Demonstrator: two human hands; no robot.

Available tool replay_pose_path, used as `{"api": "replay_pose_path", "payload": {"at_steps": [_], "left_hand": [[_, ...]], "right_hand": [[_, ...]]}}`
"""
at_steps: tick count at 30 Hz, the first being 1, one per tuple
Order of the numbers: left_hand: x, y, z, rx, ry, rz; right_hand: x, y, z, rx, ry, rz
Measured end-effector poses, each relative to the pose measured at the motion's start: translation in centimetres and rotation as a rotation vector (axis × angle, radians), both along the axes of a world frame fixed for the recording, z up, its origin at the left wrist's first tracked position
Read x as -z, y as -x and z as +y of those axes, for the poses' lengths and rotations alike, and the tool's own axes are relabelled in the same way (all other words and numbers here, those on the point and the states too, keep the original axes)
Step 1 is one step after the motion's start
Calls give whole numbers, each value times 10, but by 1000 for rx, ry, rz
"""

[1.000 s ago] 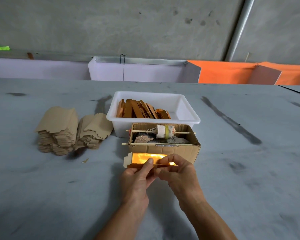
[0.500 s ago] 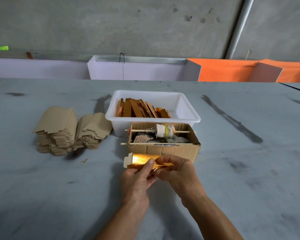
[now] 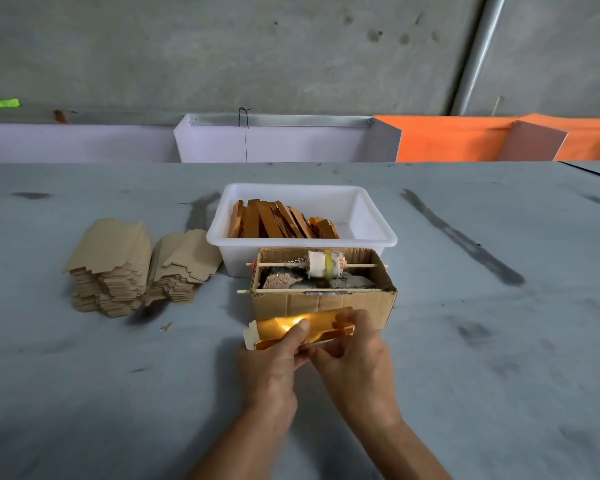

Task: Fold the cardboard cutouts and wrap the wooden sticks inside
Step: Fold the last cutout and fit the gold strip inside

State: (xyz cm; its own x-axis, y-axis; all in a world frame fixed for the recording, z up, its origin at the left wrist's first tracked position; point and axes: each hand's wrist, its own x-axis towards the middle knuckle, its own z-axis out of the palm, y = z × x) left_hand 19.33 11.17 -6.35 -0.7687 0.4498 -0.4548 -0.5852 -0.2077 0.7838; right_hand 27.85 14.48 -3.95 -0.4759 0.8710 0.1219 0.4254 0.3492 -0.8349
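From the head view, you hold one gold-faced cardboard cutout point(image 3: 302, 329) just in front of the brown cardboard box point(image 3: 323, 289), low in the middle of the grey table point(image 3: 499, 358). Your left hand point(image 3: 274, 362) pinches it, thumb pressed on the shiny face and fingers curled beneath; your right hand point(image 3: 355, 362) grips the right end, fingers curled over the folded edge. Whether a stick already lies inside the fold is hidden by your hands.

To fold well, I judge you should keep the left thumb pressing on the crease line while the right fingers roll the flap over toward 6 o'clock, running along the score so the wrap closes square. The pale tab at 9 o'clock of the piece sticks out free; tuck it last.

The white tub point(image 3: 302, 216) at 12 o'clock of your hands, just behind the box, holds the finished gold pieces point(image 3: 278, 221). The unfolded cutout stacks point(image 3: 136, 268) sit at 10 o'clock, well apart from your hands. Two thin skewers point(image 3: 309, 290) lie across the box top, one carrying a cloth roll point(image 3: 324, 265).
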Motion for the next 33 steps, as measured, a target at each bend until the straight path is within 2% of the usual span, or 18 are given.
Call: {"api": "replay_pose_path", "payload": {"at_steps": [2,5,8,14,25,33], "left_hand": [[-1,-3,2,-50,-12,-7],[-6,-6,2,-58,-36,-74],[-8,-6,1,-15,-57,-134],[-13,-5,0,49,-27,-123],[-11,-10,-5,109,13,-28],[-10,-13,-8,87,31,52]], "right_hand": [[4,3,-8,67,18,62],[8,5,-8,161,292,228],[14,2,-3,128,520,323],[15,-3,9,63,636,411],[18,-13,4,-38,687,656],[16,-17,1,-27,771,632]]}}
